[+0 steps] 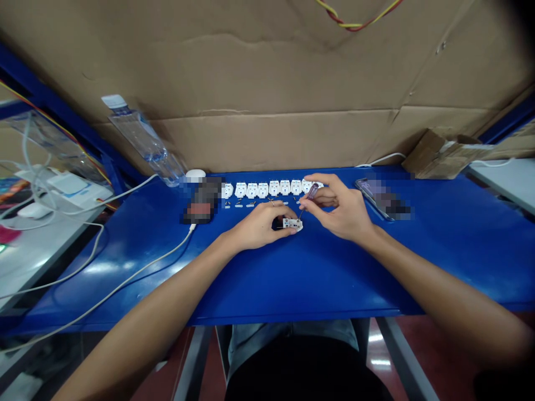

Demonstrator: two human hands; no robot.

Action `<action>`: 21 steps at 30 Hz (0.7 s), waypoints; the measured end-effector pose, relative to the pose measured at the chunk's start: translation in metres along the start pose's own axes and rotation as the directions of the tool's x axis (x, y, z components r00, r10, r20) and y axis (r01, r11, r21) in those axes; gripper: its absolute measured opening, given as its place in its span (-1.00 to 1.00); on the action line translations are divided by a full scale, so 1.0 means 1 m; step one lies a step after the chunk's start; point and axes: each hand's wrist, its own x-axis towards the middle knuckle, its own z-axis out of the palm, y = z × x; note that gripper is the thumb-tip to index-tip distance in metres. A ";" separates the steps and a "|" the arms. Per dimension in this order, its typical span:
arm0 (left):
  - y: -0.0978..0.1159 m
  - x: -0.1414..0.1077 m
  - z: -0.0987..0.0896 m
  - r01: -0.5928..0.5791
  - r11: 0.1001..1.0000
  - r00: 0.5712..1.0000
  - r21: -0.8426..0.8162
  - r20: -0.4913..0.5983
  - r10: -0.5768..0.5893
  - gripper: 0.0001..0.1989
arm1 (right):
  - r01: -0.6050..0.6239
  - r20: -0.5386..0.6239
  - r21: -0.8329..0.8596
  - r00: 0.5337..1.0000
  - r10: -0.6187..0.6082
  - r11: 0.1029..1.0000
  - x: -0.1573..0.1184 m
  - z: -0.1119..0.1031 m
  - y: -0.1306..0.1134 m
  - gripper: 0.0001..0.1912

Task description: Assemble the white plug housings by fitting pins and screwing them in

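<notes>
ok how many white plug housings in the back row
8 plug housings, side by side along the blue bench, ending at the right hand; another may be hidden behind it.

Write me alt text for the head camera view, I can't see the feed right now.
The left hand holds a white plug housing while the right hand points a small purple-handled screwdriver at it. Both are over a blue bench, with a row of similar housings just beyond.
</notes>
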 end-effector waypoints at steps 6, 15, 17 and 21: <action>0.001 0.002 0.005 0.018 1.000 1.000 0.017 -0.015 -0.017 -0.79 | 0.086 -0.120 -0.170 0.987 -0.107 0.982 0.002 0.010 -0.007 -0.66; -0.002 0.000 0.005 0.007 1.000 1.000 -0.019 0.014 -0.007 -0.81 | 0.057 0.106 -0.009 0.993 -0.055 0.998 0.003 0.005 -0.004 -0.60; -0.003 0.000 0.005 0.008 1.000 1.000 -0.011 0.015 -0.008 -0.80 | 0.087 0.167 0.046 0.982 -0.093 0.995 0.002 0.005 -0.001 -0.57; -0.003 0.000 0.005 -0.001 1.000 1.000 -0.008 -0.006 0.001 -0.80 | 0.164 0.113 0.028 0.979 -0.166 0.986 0.001 0.010 0.002 -0.57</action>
